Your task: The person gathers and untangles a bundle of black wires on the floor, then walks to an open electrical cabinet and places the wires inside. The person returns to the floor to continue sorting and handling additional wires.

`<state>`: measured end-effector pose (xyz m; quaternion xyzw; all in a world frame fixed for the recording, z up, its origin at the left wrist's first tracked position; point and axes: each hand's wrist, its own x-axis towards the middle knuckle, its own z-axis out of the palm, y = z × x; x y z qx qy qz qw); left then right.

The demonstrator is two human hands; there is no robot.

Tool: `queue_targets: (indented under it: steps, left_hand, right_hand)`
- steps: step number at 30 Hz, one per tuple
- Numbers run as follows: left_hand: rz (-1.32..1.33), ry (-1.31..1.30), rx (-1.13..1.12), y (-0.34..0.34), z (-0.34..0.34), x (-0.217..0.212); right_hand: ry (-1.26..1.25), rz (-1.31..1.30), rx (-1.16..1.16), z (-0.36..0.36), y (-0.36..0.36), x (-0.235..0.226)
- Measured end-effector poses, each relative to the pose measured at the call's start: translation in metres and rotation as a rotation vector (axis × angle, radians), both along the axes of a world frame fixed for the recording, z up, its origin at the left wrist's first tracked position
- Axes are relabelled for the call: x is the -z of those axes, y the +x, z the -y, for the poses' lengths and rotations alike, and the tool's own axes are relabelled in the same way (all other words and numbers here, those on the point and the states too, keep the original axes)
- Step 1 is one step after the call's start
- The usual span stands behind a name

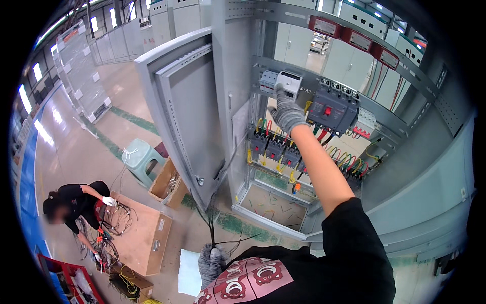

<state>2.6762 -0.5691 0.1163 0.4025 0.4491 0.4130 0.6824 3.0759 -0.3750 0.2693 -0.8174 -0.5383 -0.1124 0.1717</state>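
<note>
White box-shaped module (pixel 289 81) on the upper grey metal rail of an open cabinet: directly at the extended index finger of the right hand (pixel 289 114), in a grey knitted glove; cannot tell whether touching or just in front. Immediately left of it, a blue-and-white block of small switches (pixel 268 80); to the right, beyond a gap, a dark grey moulded breaker (pixel 340 115) with a red toggle. Below, a row of dark breakers (pixel 273 148) with looped coloured wires. Well apart, low at the front of the body, the left hand (pixel 209 264), likewise gloved, closed around thin black cables (pixel 212 234) rising towards the lower corner of the tall grey cabinet door (pixel 195 101), standing open.

Around the cabinet, a glossy beige floor (pixel 121 93) with green bands. Near the door, a pale green plastic stool (pixel 139 154); further left, a black-clad co-worker (pixel 71 198) in white gloves, beside a brown wooden crate (pixel 136 243).

Right arm stretched forward and upward, index and thumb spread apart; left forearm hidden behind the clothing.
</note>
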Motion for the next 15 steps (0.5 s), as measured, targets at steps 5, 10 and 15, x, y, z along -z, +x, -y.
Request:
queue_targets:
  steps: [5, 10, 15]
  left_hand:
    - [0.035, 0.021, 0.009, 0.012, -0.005, -0.008]
    - [-0.074, 0.04, 0.047, 0.019, -0.015, -0.018]
    - [-0.041, 0.062, 0.121, 0.022, -0.02, -0.019]
  right_hand:
    - [0.044, -0.206, -0.022, 0.004, 0.002, -0.008]
    - [0.083, -0.042, 0.031, 0.005, 0.005, 0.001]
    - [0.116, 0.12, 0.006, 0.002, 0.016, 0.018]
